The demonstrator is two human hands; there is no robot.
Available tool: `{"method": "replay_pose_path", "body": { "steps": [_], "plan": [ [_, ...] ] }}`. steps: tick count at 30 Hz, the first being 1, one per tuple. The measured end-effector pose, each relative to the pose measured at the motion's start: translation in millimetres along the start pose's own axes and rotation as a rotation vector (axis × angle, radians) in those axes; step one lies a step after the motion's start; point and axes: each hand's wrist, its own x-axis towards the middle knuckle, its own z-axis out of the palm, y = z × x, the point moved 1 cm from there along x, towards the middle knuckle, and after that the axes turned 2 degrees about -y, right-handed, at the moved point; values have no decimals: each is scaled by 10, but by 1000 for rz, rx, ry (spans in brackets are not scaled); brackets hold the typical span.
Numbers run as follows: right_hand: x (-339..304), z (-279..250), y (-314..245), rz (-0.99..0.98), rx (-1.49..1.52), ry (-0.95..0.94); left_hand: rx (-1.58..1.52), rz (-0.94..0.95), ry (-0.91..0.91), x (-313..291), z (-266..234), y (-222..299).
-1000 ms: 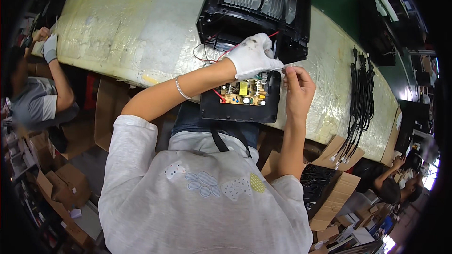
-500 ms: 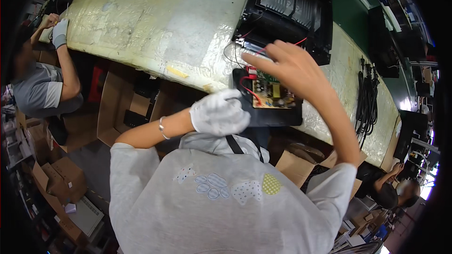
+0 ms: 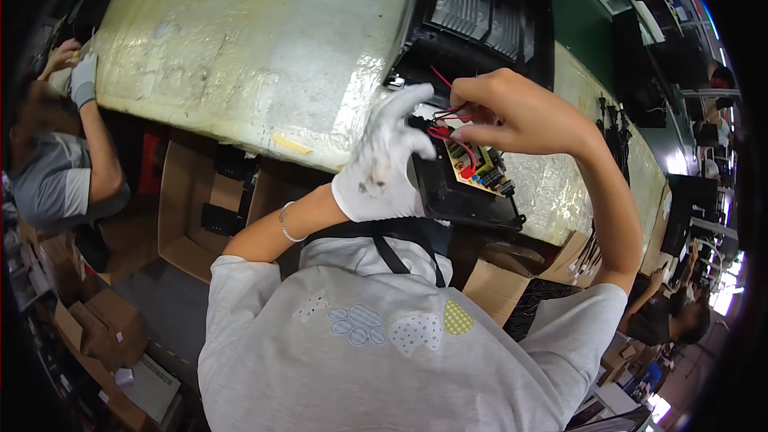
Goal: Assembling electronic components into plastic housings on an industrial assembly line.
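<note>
My left hand [image 3: 380,160] wears a white glove with dark smudges on the palm. Its fingers are spread beside the near left part of a black plastic panel [image 3: 445,197], and I see nothing in its grasp. My bare right hand [image 3: 524,112] pinches thin red and black wires [image 3: 454,115] above that panel. A brown circuit board [image 3: 482,179] with small components lies on the panel, partly covered by my right hand. Beyond both hands stands a large black casing [image 3: 424,54] with a silver finned heat sink [image 3: 472,20].
A plastic-covered worktable [image 3: 240,56] stretches to the left, with a yellow tape strip [image 3: 292,145] near its edge. Black cables [image 3: 614,132] lie at the right. Open cardboard boxes [image 3: 180,216] stand below the table. A co-worker [image 3: 68,164] sits at far left, another person [image 3: 668,316] at right.
My left hand has opened from a loose curl and reached forward to the panel's left side. My right hand has closed on the wires. The panel and board have turned and now sit tilted.
</note>
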Motion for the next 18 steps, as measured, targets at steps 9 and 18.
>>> {"method": "replay_pose_path", "body": {
  "steps": [9,18],
  "plan": [
    [-159,79,138,-2,173,269,-155,-87,-209,374,55,-289],
    [-344,160,74,113,211,590,-248,-79,-340,587,25,-404]
  ]
}}
